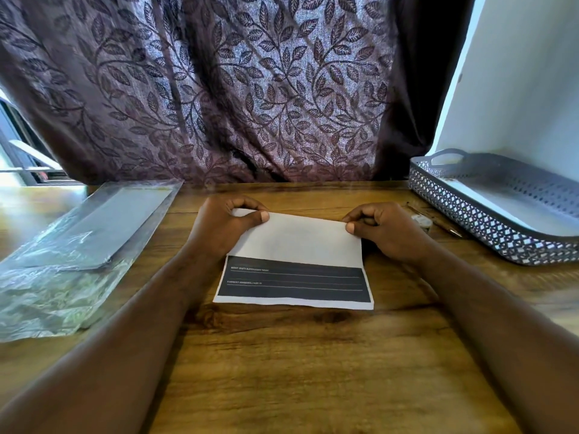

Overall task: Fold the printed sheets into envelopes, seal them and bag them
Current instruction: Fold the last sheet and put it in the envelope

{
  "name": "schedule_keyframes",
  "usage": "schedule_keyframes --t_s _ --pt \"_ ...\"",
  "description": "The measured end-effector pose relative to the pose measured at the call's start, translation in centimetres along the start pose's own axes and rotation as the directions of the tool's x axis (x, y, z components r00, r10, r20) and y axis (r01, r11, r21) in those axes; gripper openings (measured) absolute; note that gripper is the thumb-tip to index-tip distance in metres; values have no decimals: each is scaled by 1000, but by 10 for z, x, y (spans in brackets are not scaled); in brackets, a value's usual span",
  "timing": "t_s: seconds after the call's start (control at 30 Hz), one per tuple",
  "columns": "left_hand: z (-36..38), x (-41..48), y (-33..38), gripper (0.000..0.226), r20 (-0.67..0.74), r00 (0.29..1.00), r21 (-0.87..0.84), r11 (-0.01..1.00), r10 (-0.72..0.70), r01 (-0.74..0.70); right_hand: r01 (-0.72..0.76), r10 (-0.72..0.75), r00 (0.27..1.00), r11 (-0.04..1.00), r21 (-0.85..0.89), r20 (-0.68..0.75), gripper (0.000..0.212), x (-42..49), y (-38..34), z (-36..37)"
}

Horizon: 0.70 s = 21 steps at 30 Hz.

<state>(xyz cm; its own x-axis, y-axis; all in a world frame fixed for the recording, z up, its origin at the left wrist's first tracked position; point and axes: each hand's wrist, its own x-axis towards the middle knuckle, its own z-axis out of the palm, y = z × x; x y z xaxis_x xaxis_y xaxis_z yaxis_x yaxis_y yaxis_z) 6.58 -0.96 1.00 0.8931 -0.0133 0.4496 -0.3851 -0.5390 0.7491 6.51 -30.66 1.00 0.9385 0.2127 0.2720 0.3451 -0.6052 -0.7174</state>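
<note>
A printed sheet (297, 261) lies on the wooden table (297, 355) in front of me, with its white upper part folded over and a black printed band with white lines along its near edge. My left hand (225, 227) pinches the sheet's far left corner. At the far right corner, my right hand (385, 230) pinches the paper between thumb and curled fingers. A stack of clear plastic bags (78, 245) with grey envelopes inside lies at the left of the table.
A grey perforated basket (488, 214) with white sheets inside stands at the right, next to a white panel. A small round object (423, 221) and a thin pen (445, 228) lie between the basket and my right hand. A leaf-patterned curtain hangs behind the table.
</note>
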Motion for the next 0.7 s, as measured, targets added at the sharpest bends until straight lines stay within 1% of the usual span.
schedule_keyframes --t_s 0.07,0.1,0.13,0.17,0.2,0.23,0.27,0.33,0.4,0.47,0.53,0.6,0.7 --pt "-3 0 -1 6 -17 999 -49 998 -32 31 -7 8 1000 997 77 -21 8 -2 -2 4" --pt "-3 0 -3 5 -30 999 -43 998 -37 36 -11 16 998 995 102 -52 7 -1 -3 6" --pt "-3 0 -4 1 -51 999 27 1000 -3 4 -14 23 995 995 103 -95 6 -1 -3 8" --pt "-3 -1 -2 9 -87 993 160 985 73 -59 -11 23 991 996 86 -135 4 -1 -4 10" --pt "-2 -1 -1 18 -111 979 300 945 171 -131 -3 13 986 998 60 -165 4 -2 -6 11" --pt "0 -1 2 25 -122 960 402 897 252 -184 7 -1 983 999 33 -185 4 -3 -9 13" --pt "1 -2 7 29 -110 945 463 857 308 -226 23 -21 980 1000 8 -200 5 -4 -13 16" --pt "11 -8 20 30 -18 920 519 790 391 -326 63 -72 975 997 -51 -211 5 -8 -21 22" --pt "26 -15 31 31 140 888 479 754 439 -449 128 -149 968 985 -115 -202 3 -12 -29 29" --pt "36 -18 35 27 236 854 416 746 463 -520 197 -226 957 966 -168 -180 5 -14 -34 34" --pt "38 -17 34 20 231 856 395 759 463 -518 213 -239 962 960 -183 -134 7 -15 -36 36" --pt "34 -16 33 17 198 883 380 797 425 -469 195 -217 970 964 -180 -111 6 -14 -34 34" --pt "27 -14 28 11 136 921 397 832 365 -388 163 -191 970 969 -187 -148 5 -10 -27 28"
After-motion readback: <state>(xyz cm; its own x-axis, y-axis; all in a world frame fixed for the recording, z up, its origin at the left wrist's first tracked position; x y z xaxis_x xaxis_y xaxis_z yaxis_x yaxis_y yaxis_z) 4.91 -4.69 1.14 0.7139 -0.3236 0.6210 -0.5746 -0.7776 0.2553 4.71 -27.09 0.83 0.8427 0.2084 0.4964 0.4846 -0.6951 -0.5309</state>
